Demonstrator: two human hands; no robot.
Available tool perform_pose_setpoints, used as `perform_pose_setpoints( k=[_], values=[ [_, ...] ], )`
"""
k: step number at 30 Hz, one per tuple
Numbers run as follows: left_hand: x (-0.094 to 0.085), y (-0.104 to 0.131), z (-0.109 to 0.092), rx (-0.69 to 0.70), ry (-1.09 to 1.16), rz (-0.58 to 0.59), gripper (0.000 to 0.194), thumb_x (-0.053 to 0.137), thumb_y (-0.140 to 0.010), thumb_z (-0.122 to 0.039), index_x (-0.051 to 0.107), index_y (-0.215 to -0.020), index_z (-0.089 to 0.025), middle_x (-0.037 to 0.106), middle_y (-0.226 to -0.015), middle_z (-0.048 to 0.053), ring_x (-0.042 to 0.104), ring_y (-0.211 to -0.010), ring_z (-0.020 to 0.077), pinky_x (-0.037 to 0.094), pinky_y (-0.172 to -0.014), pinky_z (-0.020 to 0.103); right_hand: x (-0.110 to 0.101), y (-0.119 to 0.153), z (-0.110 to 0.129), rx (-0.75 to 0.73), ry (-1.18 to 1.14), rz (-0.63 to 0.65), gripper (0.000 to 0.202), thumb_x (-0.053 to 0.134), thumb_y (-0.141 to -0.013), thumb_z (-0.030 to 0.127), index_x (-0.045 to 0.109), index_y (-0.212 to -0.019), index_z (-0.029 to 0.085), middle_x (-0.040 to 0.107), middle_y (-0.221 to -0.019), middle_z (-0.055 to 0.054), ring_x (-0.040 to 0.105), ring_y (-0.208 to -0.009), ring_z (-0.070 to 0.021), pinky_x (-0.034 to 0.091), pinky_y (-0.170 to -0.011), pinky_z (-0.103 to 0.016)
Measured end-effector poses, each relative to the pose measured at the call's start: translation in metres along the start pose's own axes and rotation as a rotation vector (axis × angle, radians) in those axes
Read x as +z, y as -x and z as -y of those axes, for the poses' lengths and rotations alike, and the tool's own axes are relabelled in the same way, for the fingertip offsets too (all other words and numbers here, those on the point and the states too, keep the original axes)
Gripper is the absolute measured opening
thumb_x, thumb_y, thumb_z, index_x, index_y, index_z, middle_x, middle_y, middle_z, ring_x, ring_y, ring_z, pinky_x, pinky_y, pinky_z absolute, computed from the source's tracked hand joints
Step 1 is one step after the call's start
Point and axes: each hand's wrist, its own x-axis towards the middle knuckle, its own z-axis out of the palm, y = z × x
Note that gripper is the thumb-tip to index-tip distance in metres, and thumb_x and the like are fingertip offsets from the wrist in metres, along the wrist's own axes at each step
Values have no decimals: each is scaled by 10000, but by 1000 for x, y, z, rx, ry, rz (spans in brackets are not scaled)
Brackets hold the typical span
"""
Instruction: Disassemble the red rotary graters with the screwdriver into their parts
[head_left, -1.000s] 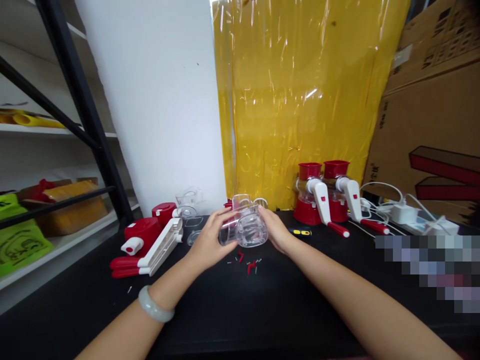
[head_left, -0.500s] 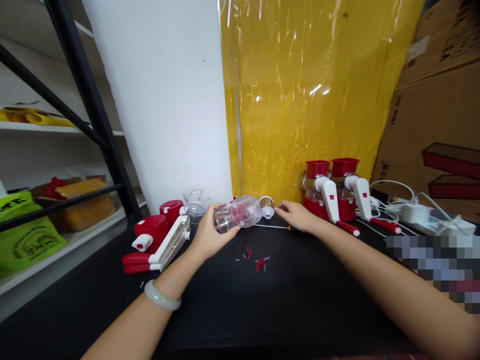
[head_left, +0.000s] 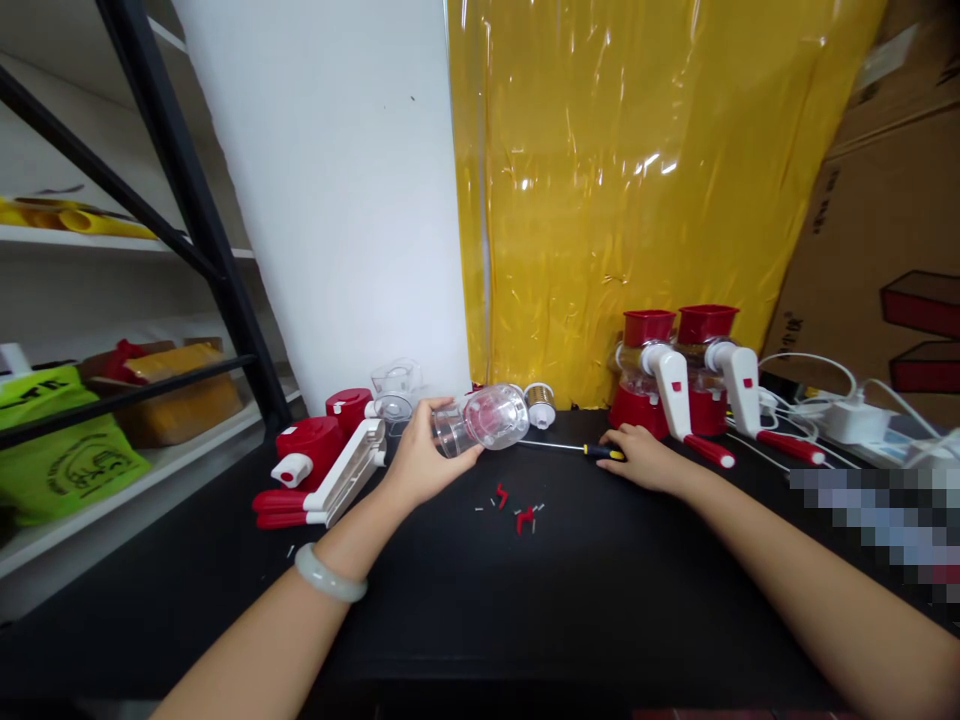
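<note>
My left hand point(head_left: 424, 450) is wrapped round the narrow end of a clear plastic housing point(head_left: 491, 418), which it holds tilted above the table. Low over the black tabletop, my right hand point(head_left: 637, 458) has its fingers curled at the handle end of a screwdriver point(head_left: 596, 452) with a black and yellow grip. The screwdriver's thin shaft points left, towards the housing. Behind the housing lies a grater drum point(head_left: 540, 405) with a white end. Small red clips point(head_left: 525, 520) and several loose screws point(head_left: 480, 509) lie in front of my hands.
Two assembled red and white rotary graters point(head_left: 649, 385) stand back right, beside white cables and a power strip point(head_left: 855, 420). On the left are red bases point(head_left: 311, 445), white crank handles point(head_left: 349, 475) and a clear part point(head_left: 397, 385). A shelf rack point(head_left: 202, 240) borders the left side.
My right hand has moved right, from beside the grater drum to the screwdriver's handle. The left hand still holds the clear housing. The whole view has shifted slightly.
</note>
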Motion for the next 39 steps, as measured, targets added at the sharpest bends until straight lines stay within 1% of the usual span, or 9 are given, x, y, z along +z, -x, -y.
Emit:
perform_pose_setpoints(
  k=[11, 15, 18, 21, 24, 27, 31, 35, 39],
  values=[
    [3, 1, 10, -1, 24, 18, 613, 766, -683, -374, 416, -1162, -223, 643, -1080, 98, 699, -904, 246, 593, -776, 430, -4, 2, -8, -52, -137, 2, 181, 674, -763, 250, 640, -936, 207, 645, -946, -75, 596, -934, -230, 461, -860, -341],
    [4, 3, 8, 34, -83, 6, 634, 768, -676, -396, 421, -1176, -217, 641, -1098, 112, 683, -959, 274, 577, -821, 452, -14, 7, 11, -25, -163, -149, 214, 674, -781, 325, 648, -950, 196, 633, -992, -101, 576, -998, -262, 453, -916, -410],
    [7, 6, 1, 119, -246, -52, 675, 764, -679, -416, 411, -1216, -210, 598, -1175, 132, 639, -1068, 311, 557, -871, 480, -23, 15, 42, -151, -421, -230, 291, 599, -848, 419, 626, -1035, 198, 638, -1018, -93, 593, -988, -234, 467, -924, -403],
    [11, 9, -10, 259, -398, -134, 672, 735, -722, -398, 393, -1271, -215, 537, -1257, 143, 587, -1156, 324, 551, -884, 476, -23, 23, 75, -233, -816, -93, 400, 502, -905, 510, 575, -1153, 205, 656, -1046, -88, 630, -951, -204, 491, -907, -405],
    [17, 15, -19, 373, -498, -162, 637, 708, -772, -363, 380, -1304, -238, 517, -1287, 145, 573, -1169, 323, 560, -851, 455, -14, 26, 97, -299, -1160, 38, 559, 531, -846, 632, 522, -1205, 204, 670, -1055, -114, 639, -1022, -229, 519, -856, -409],
    [24, 20, -23, 513, -551, -146, 634, 703, -795, -325, 358, -1325, -269, 502, -1318, 152, 566, -1170, 326, 559, -844, 450, -6, 27, 107, -266, -1383, 117, 659, 583, -750, 721, 522, -1185, 228, 673, -1067, -116, 657, -994, -238, 538, -783, -387],
    [34, 24, -25, 701, -533, -125, 607, 685, -825, -267, 358, -1336, -288, 479, -1339, 148, 519, -1234, 316, 557, -878, 446, -8, 30, 113, -157, -1553, 140, 554, 605, -774, 674, 555, -1123, 247, 683, -1029, -82, 675, -901, -207, 544, -754, -366],
    [33, 22, -29, 729, -485, -56, 640, 700, -824, -386, 378, -1354, -230, 454, -1371, 173, 503, -1256, 317, 559, -907, 449, -14, 28, 109, -92, -1551, -18, 472, 712, -747, 535, 568, -1087, 241, 670, -1028, -59, 671, -893, -207, 557, -765, -377],
    [26, 20, -29, 583, -452, 57, 725, 680, -812, -501, 364, -1392, -203, 419, -1403, 188, 484, -1281, 332, 518, -985, 492, -17, 23, 92, -116, -1292, -271, 547, 793, -672, 427, 551, -1128, 246, 649, -1115, -74, 646, -1031, -241, 538, -902, -420]
  ],
)
